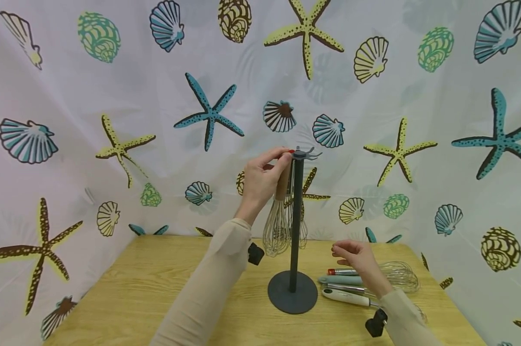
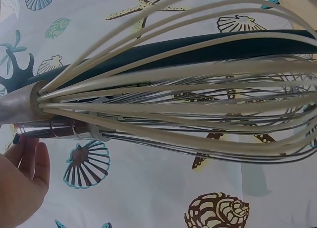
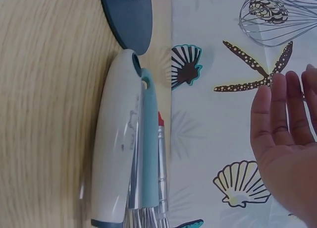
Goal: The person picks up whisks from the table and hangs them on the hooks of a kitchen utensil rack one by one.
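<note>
A dark grey stand (image 1: 296, 226) with a round base and curved hooks at the top stands upright on the table. My left hand (image 1: 265, 175) is up at the hooks, pinching the upper end of a brown-handled whisk (image 1: 282, 187) whose wires hang down. Behind that whisk, a shiny metal-handled one (image 2: 59, 128) also hangs, close to the left fingers. Lower and to the right, my right hand (image 1: 359, 262) is held above several whisks, its fingers loosely bent and holding nothing.
Lying right of the base are a white-handled whisk (image 1: 347, 297), a light teal-handled whisk (image 1: 340, 279) and a red-tipped metal whisk (image 1: 342, 272), handles towards the stand. A patterned curtain (image 1: 243, 62) with starfish and shells surrounds the wooden table (image 1: 156, 288).
</note>
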`<state>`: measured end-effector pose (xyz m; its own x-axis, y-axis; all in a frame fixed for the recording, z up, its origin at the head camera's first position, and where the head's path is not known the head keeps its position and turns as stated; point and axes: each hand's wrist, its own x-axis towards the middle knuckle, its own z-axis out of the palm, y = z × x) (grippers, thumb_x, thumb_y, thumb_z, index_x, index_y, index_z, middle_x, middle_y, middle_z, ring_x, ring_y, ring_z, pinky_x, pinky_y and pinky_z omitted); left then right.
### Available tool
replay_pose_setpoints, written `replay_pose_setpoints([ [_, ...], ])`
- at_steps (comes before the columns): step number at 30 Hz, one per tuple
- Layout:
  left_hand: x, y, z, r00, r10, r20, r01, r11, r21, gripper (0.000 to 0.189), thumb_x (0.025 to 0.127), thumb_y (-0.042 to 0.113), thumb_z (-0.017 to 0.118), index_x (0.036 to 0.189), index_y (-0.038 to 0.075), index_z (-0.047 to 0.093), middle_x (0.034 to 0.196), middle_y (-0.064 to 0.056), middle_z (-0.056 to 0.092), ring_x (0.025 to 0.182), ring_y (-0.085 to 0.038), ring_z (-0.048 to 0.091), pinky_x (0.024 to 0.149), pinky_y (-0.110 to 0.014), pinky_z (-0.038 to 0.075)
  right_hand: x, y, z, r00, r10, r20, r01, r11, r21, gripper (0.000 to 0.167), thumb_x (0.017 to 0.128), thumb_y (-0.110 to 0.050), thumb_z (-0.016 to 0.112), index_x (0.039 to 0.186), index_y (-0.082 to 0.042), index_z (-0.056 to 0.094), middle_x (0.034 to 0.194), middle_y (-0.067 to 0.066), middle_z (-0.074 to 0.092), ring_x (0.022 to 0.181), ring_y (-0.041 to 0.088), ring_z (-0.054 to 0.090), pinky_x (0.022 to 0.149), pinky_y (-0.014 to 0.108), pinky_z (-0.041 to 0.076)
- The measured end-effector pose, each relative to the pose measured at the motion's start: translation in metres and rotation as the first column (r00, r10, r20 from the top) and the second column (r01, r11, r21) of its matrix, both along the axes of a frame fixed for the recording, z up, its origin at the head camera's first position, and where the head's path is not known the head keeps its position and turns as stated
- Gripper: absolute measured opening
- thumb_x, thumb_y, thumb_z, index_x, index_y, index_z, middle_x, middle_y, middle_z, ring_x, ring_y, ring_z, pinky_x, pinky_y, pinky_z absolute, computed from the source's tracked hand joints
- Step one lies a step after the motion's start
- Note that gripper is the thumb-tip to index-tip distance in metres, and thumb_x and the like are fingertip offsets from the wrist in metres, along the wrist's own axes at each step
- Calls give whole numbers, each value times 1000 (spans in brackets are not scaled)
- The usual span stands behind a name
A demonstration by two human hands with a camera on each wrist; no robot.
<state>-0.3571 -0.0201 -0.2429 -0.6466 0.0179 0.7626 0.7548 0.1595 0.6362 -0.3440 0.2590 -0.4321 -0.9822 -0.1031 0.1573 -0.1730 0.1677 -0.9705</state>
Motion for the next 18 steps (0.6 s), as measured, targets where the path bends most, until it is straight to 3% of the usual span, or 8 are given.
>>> replay_pose_setpoints([
  [7, -3, -1, 2, 1000, 5, -23, -6, 1000, -18, 31, 98, 39, 56, 117, 21, 74, 124, 4, 69, 101, -12, 64, 74, -29, 49, 0, 10, -11, 1000, 24, 6, -25, 997, 68, 34, 95, -23, 66, 117, 2, 65, 101, -2, 70, 93, 12, 68, 88, 41, 56],
  [14, -2, -2, 2, 1000, -8, -12, 8, 1000, -28, 32, 99, 38, 55, 118, 19, 73, 126, 3, 68, 110, -11, 63, 80, -31, 51, 3, 21, -19, 996, 83, 17, -85, 990, 112, 35, 95, -23, 66, 119, 3, 64, 110, 6, 70, 97, 15, 68, 94, 51, 52],
  [18, -1, -2, 3, 1000, -8, -2, 8, 1000, -23, 32, 99, 38, 55, 118, 20, 73, 126, 3, 68, 111, -11, 62, 82, -34, 51, 5, 26, -23, 990, 132, 47, -137, 982, 127, 38, 95, -22, 66, 123, 2, 62, 118, 11, 68, 105, 24, 68, 96, 52, 50],
])
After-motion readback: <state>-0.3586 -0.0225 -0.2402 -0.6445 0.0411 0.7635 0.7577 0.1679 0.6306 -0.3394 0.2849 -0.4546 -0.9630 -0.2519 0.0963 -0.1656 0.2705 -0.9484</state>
